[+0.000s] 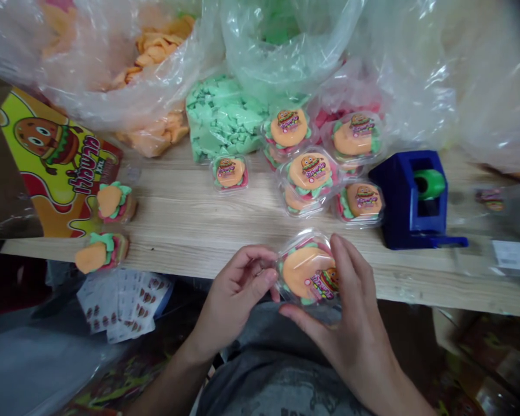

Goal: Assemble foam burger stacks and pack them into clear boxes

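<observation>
Between my two hands, just over the table's front edge, is a clear plastic pack [307, 268] with a burger-shaped marshmallow inside and a burger sticker on its lid. My left hand [238, 294] pinches the pack's left edge between thumb and fingers. Around the right side and near edge curls my right hand [349, 312], its thumb below and fingers along the far right. Beyond the hands stand several similar packs, among them a stacked one [309, 173], a single one [359, 202] and a small one [229, 172].
A blue tape dispenser [409, 202] with green tape stands right of the packs. Two unpacked burgers [101, 252] lie at left beside a printed yellow box [47, 156]. Bags of orange, green [225, 115] and pink pieces line the back. Sticker sheets [123, 303] lie below the table edge.
</observation>
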`<state>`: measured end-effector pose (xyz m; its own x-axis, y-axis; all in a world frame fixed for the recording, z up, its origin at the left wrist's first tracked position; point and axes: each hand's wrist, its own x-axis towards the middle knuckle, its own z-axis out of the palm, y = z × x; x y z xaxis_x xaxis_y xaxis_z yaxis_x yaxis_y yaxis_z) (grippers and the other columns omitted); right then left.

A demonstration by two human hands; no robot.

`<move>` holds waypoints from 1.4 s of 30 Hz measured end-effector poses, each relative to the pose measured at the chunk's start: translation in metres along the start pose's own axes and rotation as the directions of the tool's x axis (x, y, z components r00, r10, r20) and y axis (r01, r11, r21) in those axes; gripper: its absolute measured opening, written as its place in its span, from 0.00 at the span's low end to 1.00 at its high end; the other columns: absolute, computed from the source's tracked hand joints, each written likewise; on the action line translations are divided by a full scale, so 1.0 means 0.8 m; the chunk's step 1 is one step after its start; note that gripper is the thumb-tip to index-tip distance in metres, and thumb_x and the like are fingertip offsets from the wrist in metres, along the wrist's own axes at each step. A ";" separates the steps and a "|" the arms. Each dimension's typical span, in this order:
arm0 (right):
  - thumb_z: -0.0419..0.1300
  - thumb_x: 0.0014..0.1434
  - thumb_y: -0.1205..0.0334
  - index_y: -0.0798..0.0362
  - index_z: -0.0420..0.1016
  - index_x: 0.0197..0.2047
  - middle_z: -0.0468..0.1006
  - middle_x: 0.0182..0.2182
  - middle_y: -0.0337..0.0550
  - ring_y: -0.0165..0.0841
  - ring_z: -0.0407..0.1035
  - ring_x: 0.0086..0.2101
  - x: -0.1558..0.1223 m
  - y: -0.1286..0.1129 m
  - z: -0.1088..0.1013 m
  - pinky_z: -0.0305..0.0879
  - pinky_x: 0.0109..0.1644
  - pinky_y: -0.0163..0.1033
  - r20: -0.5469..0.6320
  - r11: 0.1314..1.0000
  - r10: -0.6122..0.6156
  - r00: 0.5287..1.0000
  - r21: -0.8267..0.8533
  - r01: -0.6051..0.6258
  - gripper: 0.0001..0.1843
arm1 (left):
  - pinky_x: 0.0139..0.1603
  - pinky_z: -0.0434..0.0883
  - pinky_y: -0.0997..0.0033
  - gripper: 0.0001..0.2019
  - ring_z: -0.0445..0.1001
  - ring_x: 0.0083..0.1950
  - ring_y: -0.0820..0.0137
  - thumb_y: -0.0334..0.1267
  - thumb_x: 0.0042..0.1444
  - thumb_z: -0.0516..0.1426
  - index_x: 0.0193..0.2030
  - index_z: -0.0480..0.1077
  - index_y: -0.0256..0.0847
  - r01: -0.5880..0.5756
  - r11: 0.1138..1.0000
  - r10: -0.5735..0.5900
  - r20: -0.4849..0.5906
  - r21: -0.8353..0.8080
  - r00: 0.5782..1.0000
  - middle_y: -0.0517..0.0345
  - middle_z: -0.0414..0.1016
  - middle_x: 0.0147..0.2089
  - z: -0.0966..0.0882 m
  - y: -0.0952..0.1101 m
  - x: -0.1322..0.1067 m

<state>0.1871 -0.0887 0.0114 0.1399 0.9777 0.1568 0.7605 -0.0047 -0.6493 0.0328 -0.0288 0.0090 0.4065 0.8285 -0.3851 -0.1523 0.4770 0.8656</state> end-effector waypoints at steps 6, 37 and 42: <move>0.61 0.55 0.50 0.50 0.39 0.68 0.55 0.59 0.54 0.44 0.55 0.57 0.003 0.002 -0.017 0.64 0.56 0.51 0.100 0.999 0.013 0.995 0.034 -0.016 0.46 | 0.27 0.67 0.80 0.13 0.68 0.26 0.81 0.32 0.55 0.58 0.48 0.70 0.46 0.065 0.988 -0.071 -0.045 -0.137 0.996 0.62 0.68 0.36 0.017 0.011 -0.004; 0.64 0.51 0.49 0.49 0.41 0.68 0.58 0.58 0.52 0.47 0.56 0.57 0.005 0.008 -0.030 0.65 0.54 0.51 -0.004 0.995 -0.048 0.999 0.082 0.048 0.49 | 0.56 0.65 0.68 0.14 0.69 0.55 0.68 0.34 0.61 0.53 0.52 0.71 0.52 0.032 0.998 -0.035 0.079 0.049 0.996 0.60 0.73 0.52 0.017 0.032 -0.012; 0.65 0.49 0.49 0.48 0.41 0.68 0.57 0.60 0.53 0.49 0.56 0.58 0.011 0.014 -0.034 0.59 0.58 0.55 0.019 0.992 -0.110 0.994 0.060 0.108 0.51 | 0.57 0.65 0.68 0.15 0.68 0.57 0.67 0.33 0.60 0.54 0.52 0.71 0.51 0.001 0.997 0.004 0.068 -0.076 0.998 0.60 0.73 0.54 0.024 0.027 -0.015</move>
<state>0.2138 -0.0862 0.0254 0.0436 0.9761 0.2129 0.7318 0.1139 -0.6720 0.0417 -0.0336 0.0384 0.4660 0.8088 -0.3586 -0.2197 0.4984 0.8386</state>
